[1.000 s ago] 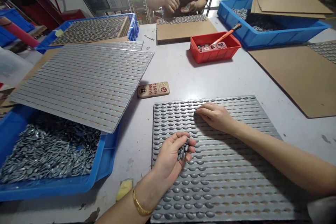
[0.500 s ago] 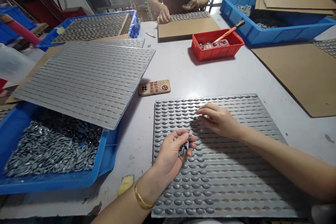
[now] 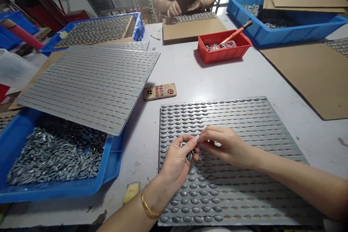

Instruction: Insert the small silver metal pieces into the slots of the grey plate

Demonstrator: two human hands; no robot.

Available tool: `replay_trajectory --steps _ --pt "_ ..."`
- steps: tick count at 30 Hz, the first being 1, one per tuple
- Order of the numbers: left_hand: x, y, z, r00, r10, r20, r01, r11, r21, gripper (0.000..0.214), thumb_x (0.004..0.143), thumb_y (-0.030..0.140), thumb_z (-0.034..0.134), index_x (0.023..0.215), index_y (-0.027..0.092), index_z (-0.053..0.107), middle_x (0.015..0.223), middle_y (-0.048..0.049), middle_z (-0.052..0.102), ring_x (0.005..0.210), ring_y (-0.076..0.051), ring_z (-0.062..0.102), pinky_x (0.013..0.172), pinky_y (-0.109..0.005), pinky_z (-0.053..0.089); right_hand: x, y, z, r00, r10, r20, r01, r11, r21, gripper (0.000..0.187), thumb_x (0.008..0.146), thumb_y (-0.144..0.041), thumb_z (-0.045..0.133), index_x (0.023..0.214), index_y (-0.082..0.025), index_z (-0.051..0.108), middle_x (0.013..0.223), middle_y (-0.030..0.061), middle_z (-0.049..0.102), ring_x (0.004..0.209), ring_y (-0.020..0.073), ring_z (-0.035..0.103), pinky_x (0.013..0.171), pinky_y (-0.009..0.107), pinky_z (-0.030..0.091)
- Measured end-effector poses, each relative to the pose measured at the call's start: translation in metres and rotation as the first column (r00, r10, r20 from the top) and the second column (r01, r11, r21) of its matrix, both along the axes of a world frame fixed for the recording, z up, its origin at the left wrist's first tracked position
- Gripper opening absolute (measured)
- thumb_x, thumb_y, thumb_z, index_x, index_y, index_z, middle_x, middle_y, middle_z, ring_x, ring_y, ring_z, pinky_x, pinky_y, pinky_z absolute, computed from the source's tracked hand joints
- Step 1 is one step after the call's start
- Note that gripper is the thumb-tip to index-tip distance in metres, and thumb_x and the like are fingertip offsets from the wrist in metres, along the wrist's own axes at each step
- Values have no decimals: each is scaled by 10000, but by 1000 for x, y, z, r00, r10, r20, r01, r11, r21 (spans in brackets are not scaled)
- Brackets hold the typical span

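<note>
My left hand (image 3: 178, 157) is closed around a small heap of shiny grey oval metal pieces (image 3: 189, 155), held above the left part of a grey slotted board (image 3: 252, 185). My right hand (image 3: 224, 145) meets it at the left thumb tip, its thumb and fingers pinched together. Whatever lies in that pinch is too small or hidden to make out. Rows of the same oval pieces (image 3: 193, 201) sit on the board's left side, and one row runs along its far edge. To the right, the slots show brown marks.
Left, a blue bin (image 3: 108, 166) of loose oval pieces stands under another slotted board (image 3: 92, 83). A phone (image 3: 160, 91) lies mid-table. Beyond are a red tray (image 3: 224, 56), a blue bin (image 3: 285, 30) and cardboard (image 3: 307, 76). Across the table, a person works over a board (image 3: 193, 30).
My right hand has come back from the upper rows, down and toward me, to the left hand's fingertips. The left hand stays nearly in place. The co-worker's hand has shifted slightly.
</note>
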State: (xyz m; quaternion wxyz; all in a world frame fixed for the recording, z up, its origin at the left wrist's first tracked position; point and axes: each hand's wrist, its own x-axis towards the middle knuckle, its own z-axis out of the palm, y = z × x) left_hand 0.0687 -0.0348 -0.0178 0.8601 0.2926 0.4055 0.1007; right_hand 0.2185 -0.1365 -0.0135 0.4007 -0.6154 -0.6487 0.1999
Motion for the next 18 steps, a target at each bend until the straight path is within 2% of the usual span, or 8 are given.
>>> replay_trajectory --steps 3,7,9,12,18 --pt "0 2 3 1000 -8 -27 7 999 -50 152 804 246 678 916 144 691 836 -49 652 681 -96 605 559 -174 474 12 1 -7 999 -22 41 21 999 24 123 933 -186 527 975 -202 641 840 45 660 706 129 597 594 243 473" --pt "1 3 6 998 0 -56 -5 995 -99 240 845 147 536 1053 138 654 976 -123 690 771 -160 668 639 -242 536 46 5 -29 957 -202 207 181 976 117 162 937 -187 502 987 -202 655 865 59 678 746 154 622 640 267 491" --pt "1 2 7 998 -29 -56 23 995 -100 200 849 147 549 1032 150 629 982 -122 693 771 -164 672 642 -247 540 60 7 -42 921 -239 307 206 969 135 187 935 -178 484 976 -204 664 874 63 681 762 164 627 657 275 494" --pt "2 1 8 996 -75 -53 70 994 -81 94 855 175 588 946 154 600 963 -116 692 747 -152 663 621 -236 535 67 9 -53 883 -219 415 195 976 101 207 936 -170 469 974 -200 670 887 70 677 792 173 622 679 279 487" --pt "2 1 8 993 -110 -48 108 993 -41 129 859 233 630 949 147 595 894 -88 682 676 -107 627 565 -187 504 63 13 -49 817 -180 548 175 983 62 222 913 -121 450 911 -186 663 840 67 625 768 172 562 671 268 445"
